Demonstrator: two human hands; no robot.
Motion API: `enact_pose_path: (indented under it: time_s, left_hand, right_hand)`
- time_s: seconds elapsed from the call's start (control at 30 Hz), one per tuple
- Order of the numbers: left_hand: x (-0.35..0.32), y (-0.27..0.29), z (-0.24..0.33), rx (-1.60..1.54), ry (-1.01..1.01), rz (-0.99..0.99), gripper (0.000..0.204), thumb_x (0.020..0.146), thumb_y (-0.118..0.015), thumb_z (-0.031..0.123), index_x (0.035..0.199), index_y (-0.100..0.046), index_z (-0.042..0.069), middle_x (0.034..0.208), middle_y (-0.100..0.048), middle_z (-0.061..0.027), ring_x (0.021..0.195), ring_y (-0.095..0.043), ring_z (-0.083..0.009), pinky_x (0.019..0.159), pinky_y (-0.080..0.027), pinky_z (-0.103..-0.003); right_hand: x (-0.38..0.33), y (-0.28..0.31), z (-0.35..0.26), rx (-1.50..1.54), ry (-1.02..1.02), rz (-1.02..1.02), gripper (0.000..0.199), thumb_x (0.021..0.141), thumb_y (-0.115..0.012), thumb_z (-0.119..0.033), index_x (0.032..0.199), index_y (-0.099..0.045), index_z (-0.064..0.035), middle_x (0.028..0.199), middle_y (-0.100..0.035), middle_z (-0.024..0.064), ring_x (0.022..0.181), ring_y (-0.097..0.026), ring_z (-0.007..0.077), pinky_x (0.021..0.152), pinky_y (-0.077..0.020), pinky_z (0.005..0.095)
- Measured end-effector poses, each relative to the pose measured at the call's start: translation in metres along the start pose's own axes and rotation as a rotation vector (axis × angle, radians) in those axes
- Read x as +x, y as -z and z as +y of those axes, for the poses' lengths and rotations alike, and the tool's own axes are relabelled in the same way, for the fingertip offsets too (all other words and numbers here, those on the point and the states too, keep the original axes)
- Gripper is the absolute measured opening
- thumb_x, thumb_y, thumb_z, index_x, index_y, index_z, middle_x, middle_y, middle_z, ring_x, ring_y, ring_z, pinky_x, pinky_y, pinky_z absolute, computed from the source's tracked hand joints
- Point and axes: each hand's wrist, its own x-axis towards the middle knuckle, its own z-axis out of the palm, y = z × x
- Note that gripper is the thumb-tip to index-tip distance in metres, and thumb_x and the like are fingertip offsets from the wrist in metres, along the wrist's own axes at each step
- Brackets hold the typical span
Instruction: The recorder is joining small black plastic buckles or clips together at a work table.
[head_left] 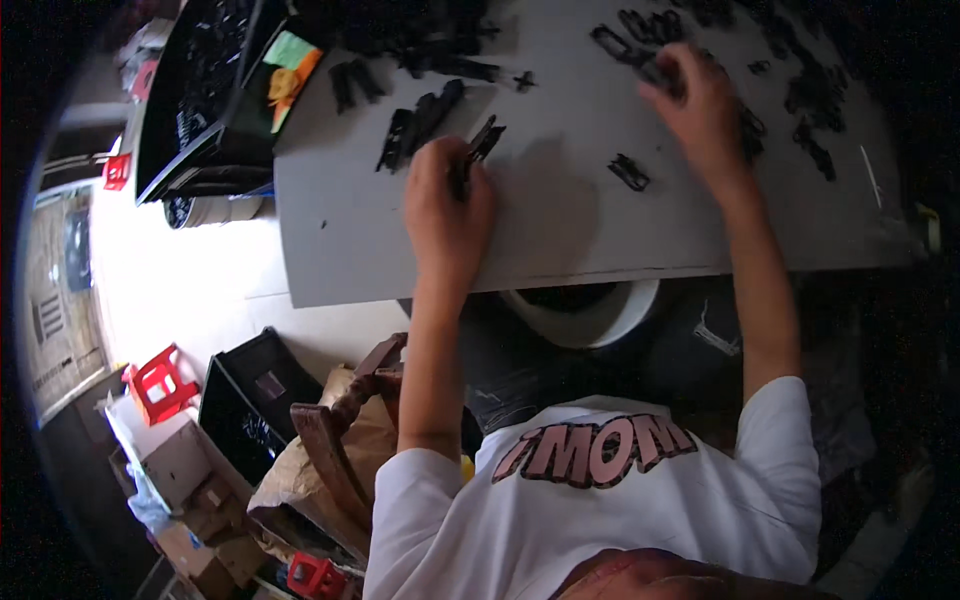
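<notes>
Both hands (448, 205) are over a grey table (350, 240), the left holding black pieces (487, 140), the right (697, 105) at black loops (612, 43)

In my left grip (447, 200) I hold slim black pieces (487, 140), bunched and slanting up to the right. At my right grip (698, 108) is a dark piece (670, 84), partly hidden, just beside black looped pieces (655, 27) on the tabletop (350, 220).

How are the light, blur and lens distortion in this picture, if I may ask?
All in the head view: glare washes out the floor at left; a soft shadow lies on the grey table, right of the left hand; the right hand looks slightly blurred; fisheye bending shows toward the dark rim.
</notes>
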Motion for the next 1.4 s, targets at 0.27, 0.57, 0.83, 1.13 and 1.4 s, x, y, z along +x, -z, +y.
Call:
enact_pose_path:
  time_s: [0.27, 0.57, 0.83, 1.13, 1.4]
  left_hand:
    - [-0.020, -0.001, 0.024, -0.573, 0.365, -0.267, 0.015, 0.082, -0.064, 0.004, 0.095, -0.063, -0.001, 0.083, -0.062, -0.0033, 0.077, -0.055, -0.0078, 0.073, -0.044, -0.022]
    - [-0.028, -0.006, 0.026, -0.530, 0.347, -0.419, 0.017, 0.080, -0.070, 0.010, 0.094, -0.065, 0.001, 0.081, -0.066, -0.0060, 0.076, -0.059, -0.0101, 0.071, -0.047, -0.024]
    - [-0.026, -0.005, 0.029, -0.470, 0.220, -0.396, 0.015, 0.079, -0.070, 0.009, 0.092, -0.066, 0.002, 0.076, -0.065, -0.0072, 0.070, -0.059, -0.0107, 0.068, -0.048, -0.025]
    - [-0.026, -0.015, 0.031, -0.471, 0.251, -0.365, 0.015, 0.079, -0.068, 0.008, 0.092, -0.063, 0.002, 0.070, -0.063, -0.0103, 0.059, -0.059, -0.0122, 0.057, -0.046, -0.025]
    - [-0.026, -0.009, 0.029, -0.471, 0.196, -0.373, 0.014, 0.081, -0.063, 0.009, 0.093, -0.063, 0.003, 0.074, -0.064, -0.0142, 0.061, -0.062, -0.0229, 0.059, -0.048, -0.031]
  right_hand:
    - [-0.065, 0.015, -0.016, -0.025, -0.230, -0.136, 0.027, 0.079, -0.071, -0.014, 0.099, -0.059, -0.0016, 0.085, -0.056, 0.0068, 0.065, -0.054, 0.0155, 0.059, -0.0456, 0.0277]
    - [-0.073, 0.023, -0.047, 0.022, -0.305, -0.134, 0.025, 0.079, -0.070, -0.015, 0.096, -0.059, -0.0015, 0.086, -0.056, 0.0074, 0.069, -0.058, 0.0183, 0.059, -0.0477, 0.0294]
    - [-0.070, 0.010, -0.071, 0.021, -0.326, -0.226, 0.021, 0.076, -0.070, -0.013, 0.088, -0.055, -0.0034, 0.088, -0.056, 0.0097, 0.079, -0.060, 0.0278, 0.067, -0.0488, 0.0366]
    - [-0.064, 0.027, -0.090, 0.300, -0.169, -0.332, 0.025, 0.073, -0.066, -0.002, 0.096, -0.058, 0.0016, 0.093, -0.055, 0.0118, 0.083, -0.060, 0.0252, 0.071, -0.0489, 0.0334]
    - [-0.061, 0.023, -0.101, 0.297, -0.083, -0.437, 0.028, 0.071, -0.066, 0.001, 0.098, -0.057, 0.0009, 0.095, -0.054, 0.0104, 0.085, -0.059, 0.0266, 0.071, -0.0490, 0.0349]
